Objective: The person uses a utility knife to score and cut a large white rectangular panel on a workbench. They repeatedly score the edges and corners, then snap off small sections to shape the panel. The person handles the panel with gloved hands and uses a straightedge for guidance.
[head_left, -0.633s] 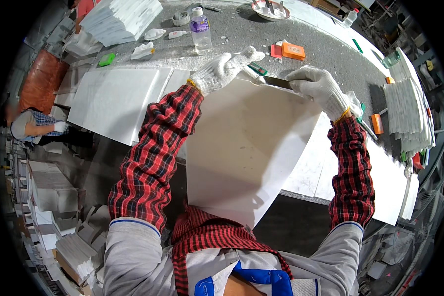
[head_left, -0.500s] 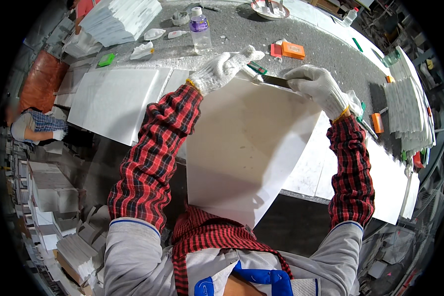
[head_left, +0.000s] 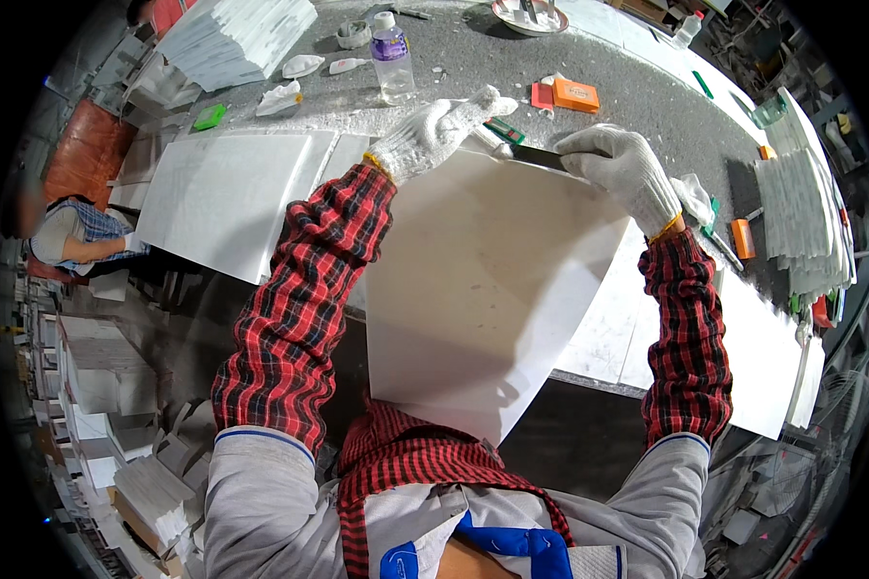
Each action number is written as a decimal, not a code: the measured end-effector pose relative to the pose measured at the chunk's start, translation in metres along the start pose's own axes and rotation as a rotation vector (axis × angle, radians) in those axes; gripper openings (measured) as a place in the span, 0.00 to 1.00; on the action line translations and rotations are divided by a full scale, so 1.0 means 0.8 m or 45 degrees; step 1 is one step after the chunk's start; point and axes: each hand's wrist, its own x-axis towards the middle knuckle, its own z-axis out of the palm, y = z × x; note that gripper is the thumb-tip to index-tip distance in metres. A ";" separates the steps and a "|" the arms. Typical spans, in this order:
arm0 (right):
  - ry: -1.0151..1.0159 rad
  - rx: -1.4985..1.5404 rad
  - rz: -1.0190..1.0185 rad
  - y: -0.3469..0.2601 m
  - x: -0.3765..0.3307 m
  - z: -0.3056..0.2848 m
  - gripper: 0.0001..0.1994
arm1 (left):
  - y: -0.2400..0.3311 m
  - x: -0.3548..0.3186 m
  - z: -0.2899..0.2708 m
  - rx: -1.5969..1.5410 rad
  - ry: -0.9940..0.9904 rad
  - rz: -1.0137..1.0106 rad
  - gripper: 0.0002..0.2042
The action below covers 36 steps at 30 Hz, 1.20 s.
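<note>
A large whitish sheet (head_left: 483,280) reaches from the far side of the table down to my chest, with part of it in shadow. My left hand (head_left: 434,133), in a white knit glove, lies at the sheet's far left corner with its fingers extended; its underside is hidden. Closed in a pinch, my gloved right hand (head_left: 616,169) grips the right end of a dark, flat blade (head_left: 539,156). This blade lies along the sheet's far edge. Between the hands and just beyond that edge sits a small green object (head_left: 504,130).
A water bottle (head_left: 391,60) stands beyond my left hand. Orange boxes (head_left: 575,96) and a bowl of tools (head_left: 529,17) lie farther back. White sheets (head_left: 222,198) flank the work, with stacks (head_left: 806,217) at the right. A co-worker (head_left: 82,236) sits at the left.
My hands and the sheet stay almost in place; the blade has barely shifted. At the left, the co-worker's body and gloved hand have moved a little to the right.
</note>
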 end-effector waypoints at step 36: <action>0.032 0.153 -0.100 -0.012 -0.007 0.005 0.10 | -0.031 -0.021 -0.001 0.459 0.150 0.081 0.23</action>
